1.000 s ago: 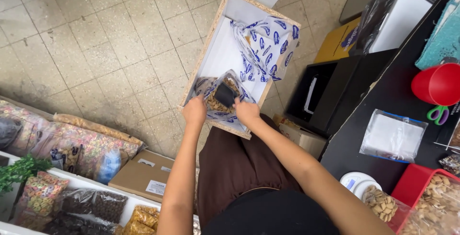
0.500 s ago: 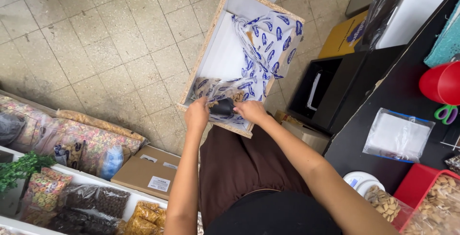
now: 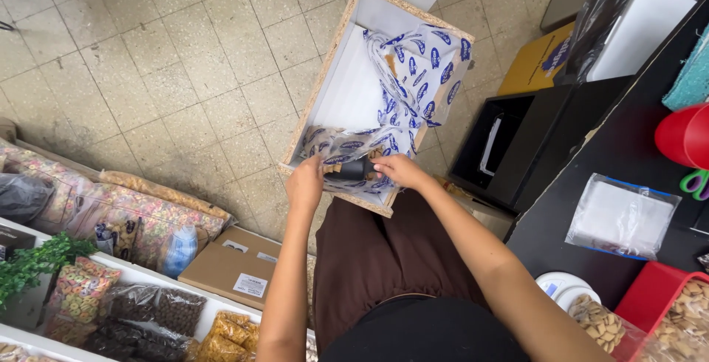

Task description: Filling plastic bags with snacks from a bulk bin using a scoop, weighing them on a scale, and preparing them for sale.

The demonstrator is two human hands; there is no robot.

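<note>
Scanning L to R, head view:

- Snack bags [image 3: 111, 214], clear plastic, colourful cereal-type fill, lying on floor at far L; more in white bins below. Flat cardboard box [image 3: 229, 273] just beside.
- Left hand [image 3: 306, 183]: grip closed on near-L edge of a clear printed bag [image 3: 343, 156], fingers curled over the film.
- Bag itself: lies at near end of a white-lined wooden box [image 3: 325, 89] standing on tiled floor. Thin crinkly film w/ blue oval print, soft, no stiffness; prob. slippery. A dark item [image 3: 357, 168] sits inside at the mouth, kind can't tell. Looks light. Best held at top edges, both sides, so film doesn't slide or tear; a pinch in mid-film would likely just stretch.
- Second bag [image 3: 425, 74], same print, draped over box's R wall.
- Right hand [image 3: 395, 170]: grip closed on bag's near-R edge, touching dark item.
- Black tabletop [image 3: 583, 222] at R: flat clear pouch [image 3: 624, 214], red tray [image 3: 650, 295] of biscuits.
</note>
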